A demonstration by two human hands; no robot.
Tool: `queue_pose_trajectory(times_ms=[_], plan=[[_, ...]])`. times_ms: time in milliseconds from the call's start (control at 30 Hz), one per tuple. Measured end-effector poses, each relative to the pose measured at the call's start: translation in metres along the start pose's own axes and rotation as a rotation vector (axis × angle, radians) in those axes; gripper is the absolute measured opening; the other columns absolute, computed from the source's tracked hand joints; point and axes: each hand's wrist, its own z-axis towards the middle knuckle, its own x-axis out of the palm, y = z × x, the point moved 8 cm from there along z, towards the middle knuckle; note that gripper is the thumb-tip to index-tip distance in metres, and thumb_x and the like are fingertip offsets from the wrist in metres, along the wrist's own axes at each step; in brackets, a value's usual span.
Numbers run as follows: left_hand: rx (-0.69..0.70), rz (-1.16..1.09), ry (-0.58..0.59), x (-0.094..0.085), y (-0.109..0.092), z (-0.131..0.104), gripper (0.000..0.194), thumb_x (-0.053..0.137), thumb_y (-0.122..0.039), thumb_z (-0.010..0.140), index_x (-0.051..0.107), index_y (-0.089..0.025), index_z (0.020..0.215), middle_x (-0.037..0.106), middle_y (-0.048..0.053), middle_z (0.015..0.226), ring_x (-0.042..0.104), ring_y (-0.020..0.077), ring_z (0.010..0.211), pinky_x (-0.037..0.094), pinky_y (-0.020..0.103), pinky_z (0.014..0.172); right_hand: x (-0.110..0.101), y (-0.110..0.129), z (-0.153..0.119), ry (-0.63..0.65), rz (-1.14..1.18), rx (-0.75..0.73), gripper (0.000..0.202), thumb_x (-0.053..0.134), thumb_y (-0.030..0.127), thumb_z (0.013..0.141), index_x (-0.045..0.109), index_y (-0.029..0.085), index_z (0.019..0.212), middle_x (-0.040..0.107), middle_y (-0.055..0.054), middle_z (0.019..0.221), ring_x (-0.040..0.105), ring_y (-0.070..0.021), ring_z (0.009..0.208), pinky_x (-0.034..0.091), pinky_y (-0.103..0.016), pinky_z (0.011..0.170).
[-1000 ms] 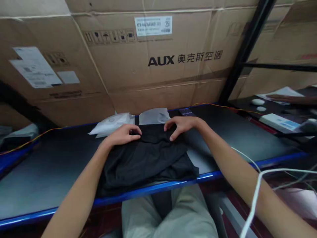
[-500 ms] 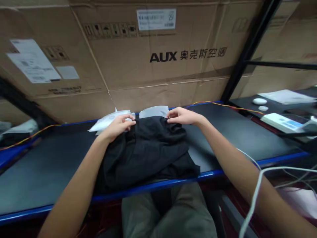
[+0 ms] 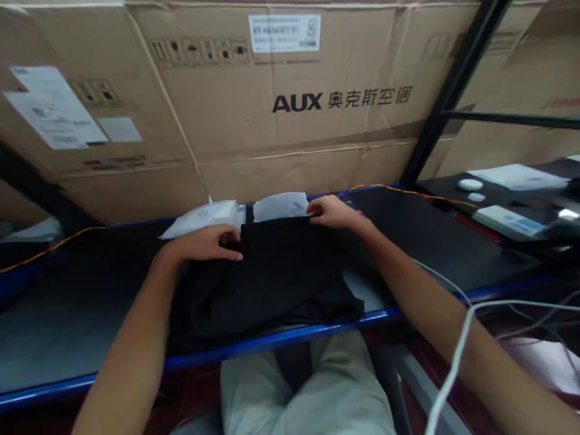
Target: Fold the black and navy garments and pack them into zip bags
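A black cloth garment lies spread on the dark tabletop, its lower edge near the blue table rim. Its exact kind cannot be made out. At its upper left side, my left hand rests with thumb and fingers apart, touching the cloth. My right hand pinches the garment's upper right corner between curled fingers and thumb. Just behind the top edge lie a white plastic packet on the left and a white sheet in the middle.
A large cardboard box stands behind the table. Black rack posts rise on both sides. A yellow-red wire runs along the back. A white cable hangs over my right forearm. A white box lies at right.
The garment's upper part has gone from bunched to flatter. My left hand has loosened its pinch and shifted down slightly, its thumb now apart. The right hand stays at the top right corner.
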Motion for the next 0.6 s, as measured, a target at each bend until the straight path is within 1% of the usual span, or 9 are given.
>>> queue_pose_trajectory(times_ms=[133,200,233,267,333,367,400,467,600], plan=[[-0.058,-0.066,0.007,-0.009,0.022,-0.007,0.042,0.072,-0.048,0.064,0.066,-0.020,0.095,0.069,0.006,0.093,0.063,0.0260,0.090,0.049,0.035,0.078,-0.019,0.009,-0.002,-0.188,0.013,-0.047,0.026,0.069,0.018,0.069,0.070,0.011,0.094,0.070,-0.009,0.087,0.063,-0.0204,0.081,0.047,-0.030,0.077],[-0.059,-0.110,-0.011,-0.015,0.029,-0.009,0.037,0.069,-0.040,0.063,0.065,-0.018,0.093,0.068,0.005,0.090,0.063,0.0246,0.086,0.050,0.035,0.076,-0.023,0.023,-0.007,-0.166,0.107,-0.103,0.028,0.073,0.027,0.067,0.069,0.013,0.091,0.069,-0.006,0.085,0.061,-0.0190,0.080,0.046,-0.029,0.076],[-0.058,-0.128,-0.032,-0.019,0.032,-0.010,0.035,0.067,-0.036,0.062,0.065,-0.018,0.092,0.068,0.005,0.088,0.062,0.0237,0.083,0.049,0.034,0.075,-0.019,0.031,-0.010,-0.074,0.169,-0.122,0.030,0.075,0.033,0.066,0.069,0.014,0.089,0.068,-0.005,0.083,0.060,-0.0180,0.079,0.046,-0.029,0.074],[-0.061,-0.137,-0.059,-0.022,0.034,-0.011,0.034,0.066,-0.034,0.062,0.065,-0.017,0.091,0.067,0.005,0.086,0.062,0.0230,0.081,0.049,0.033,0.075,-0.007,0.039,-0.014,0.107,0.220,-0.129,0.033,0.077,0.038,0.065,0.068,0.015,0.086,0.067,-0.003,0.080,0.060,-0.0170,0.076,0.046,-0.028,0.072],[-0.091,-0.134,-0.090,-0.027,0.037,-0.014,0.035,0.066,-0.036,0.061,0.065,-0.016,0.090,0.065,0.004,0.081,0.060,0.0219,0.077,0.048,0.032,0.072,0.028,0.050,-0.034,0.591,0.218,-0.092,0.040,0.082,0.041,0.057,0.068,0.016,0.085,0.067,0.000,0.076,0.060,-0.0159,0.073,0.045,-0.027,0.068],[-0.115,-0.122,-0.084,-0.027,0.038,-0.015,0.037,0.068,-0.040,0.061,0.066,-0.016,0.089,0.064,0.004,0.078,0.060,0.0216,0.076,0.047,0.031,0.070,0.040,0.051,-0.044,0.745,0.178,-0.049,0.042,0.084,0.040,0.054,0.068,0.016,0.084,0.067,0.000,0.074,0.060,-0.0154,0.071,0.044,-0.027,0.067],[-0.141,-0.100,-0.063,-0.026,0.040,-0.017,0.039,0.071,-0.044,0.059,0.067,-0.017,0.087,0.063,0.003,0.075,0.059,0.0214,0.074,0.046,0.030,0.068,0.047,0.049,-0.050,0.819,0.121,-0.008,0.043,0.085,0.038,0.051,0.067,0.016,0.083,0.066,0.001,0.072,0.059,-0.0147,0.068,0.043,-0.026,0.064],[-0.203,-0.051,-0.004,-0.022,0.044,-0.020,0.043,0.077,-0.050,0.054,0.068,-0.019,0.082,0.061,0.001,0.070,0.058,0.0208,0.070,0.045,0.029,0.063,0.053,0.044,-0.052,0.832,0.005,0.041,0.039,0.085,0.033,0.049,0.067,0.016,0.079,0.064,0.003,0.067,0.056,-0.0132,0.064,0.041,-0.025,0.060],[-0.243,-0.072,0.025,-0.022,0.050,-0.026,0.035,0.077,-0.037,0.052,0.070,-0.019,0.081,0.060,0.000,0.067,0.057,0.0195,0.065,0.045,0.028,0.060,0.060,0.048,-0.054,0.855,-0.031,0.025,0.032,0.083,0.032,0.051,0.067,0.017,0.075,0.063,0.005,0.064,0.054,-0.0113,0.060,0.038,-0.024,0.056]])
